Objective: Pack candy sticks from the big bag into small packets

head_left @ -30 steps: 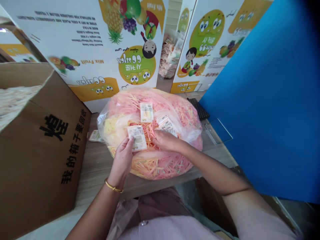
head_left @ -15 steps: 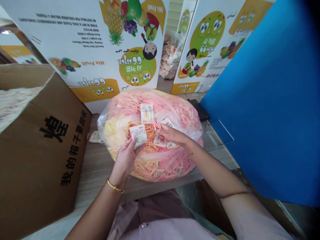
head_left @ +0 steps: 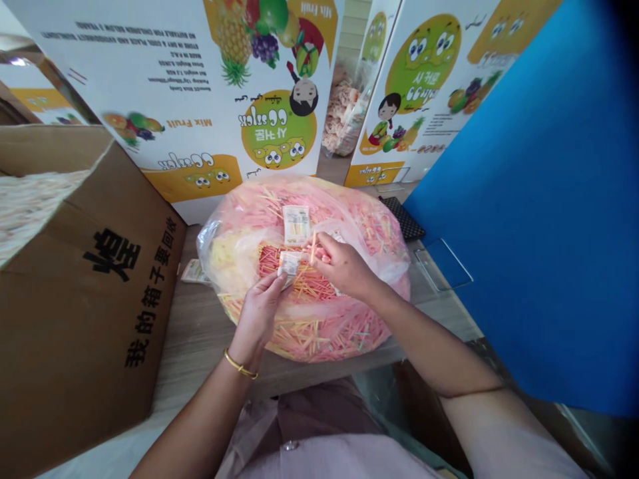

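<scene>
A large clear plastic bag full of thin pink and yellow candy sticks lies open on the table. Over its opening, my left hand pinches a small printed packet between thumb and fingers. Just to the right, my right hand is closed on some candy sticks, one of them yellowish and upright at the fingertips. Another printed packet rests on the bag behind both hands. More packets lie under my right hand, which hides most of them.
A brown carton with pale contents stands at left, a packet beside it. White printed cartons stand behind the bag. On the right are a blue panel, a wire handle and a dark dotted object.
My left hand has moved right with its packet, which now appears narrower and turned. My right hand has risen slightly, its sticks now close to the packet. The view shifted a little.
</scene>
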`<state>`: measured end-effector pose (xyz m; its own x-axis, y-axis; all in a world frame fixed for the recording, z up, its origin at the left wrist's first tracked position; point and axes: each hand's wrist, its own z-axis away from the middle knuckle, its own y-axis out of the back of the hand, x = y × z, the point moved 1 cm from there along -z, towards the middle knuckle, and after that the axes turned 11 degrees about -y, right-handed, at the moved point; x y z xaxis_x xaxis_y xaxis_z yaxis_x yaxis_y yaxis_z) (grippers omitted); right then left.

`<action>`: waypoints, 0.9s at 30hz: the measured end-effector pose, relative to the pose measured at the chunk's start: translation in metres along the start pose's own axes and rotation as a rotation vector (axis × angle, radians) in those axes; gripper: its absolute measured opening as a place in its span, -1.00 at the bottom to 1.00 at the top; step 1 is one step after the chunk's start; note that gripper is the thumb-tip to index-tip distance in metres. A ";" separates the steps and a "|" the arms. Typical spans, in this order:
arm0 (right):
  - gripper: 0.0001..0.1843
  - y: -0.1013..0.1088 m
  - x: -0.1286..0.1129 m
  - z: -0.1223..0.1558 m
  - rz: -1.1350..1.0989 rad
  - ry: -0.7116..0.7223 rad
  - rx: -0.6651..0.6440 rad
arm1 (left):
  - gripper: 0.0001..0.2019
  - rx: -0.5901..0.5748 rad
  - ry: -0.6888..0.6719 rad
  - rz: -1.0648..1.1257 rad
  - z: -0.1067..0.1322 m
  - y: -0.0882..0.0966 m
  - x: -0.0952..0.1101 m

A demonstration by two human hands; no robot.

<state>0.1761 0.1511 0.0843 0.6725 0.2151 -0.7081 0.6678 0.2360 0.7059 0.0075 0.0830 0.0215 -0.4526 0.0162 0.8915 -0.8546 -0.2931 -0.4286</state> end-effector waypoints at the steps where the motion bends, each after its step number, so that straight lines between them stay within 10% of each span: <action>1: -0.78 -0.001 -0.006 0.003 0.043 0.008 -0.040 | -0.64 -0.003 -0.007 -0.005 0.000 -0.001 0.000; 7: -0.92 -0.012 -0.005 -0.013 0.181 -0.048 -0.170 | -0.65 -0.079 -0.036 -0.038 0.004 0.000 -0.001; 16: -0.64 0.003 0.011 -0.038 -1.132 -0.547 -0.475 | -0.66 -0.048 -0.041 -0.036 0.006 0.002 0.001; 27: -0.33 0.011 -0.045 -0.033 -1.217 -0.120 0.056 | -0.68 -0.184 -0.067 -0.106 0.008 0.005 -0.003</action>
<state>0.1422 0.1754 0.1234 -0.3770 -0.2068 -0.9029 0.8923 0.1802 -0.4138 0.0067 0.0739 0.0176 -0.3456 -0.0278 0.9380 -0.9312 -0.1135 -0.3464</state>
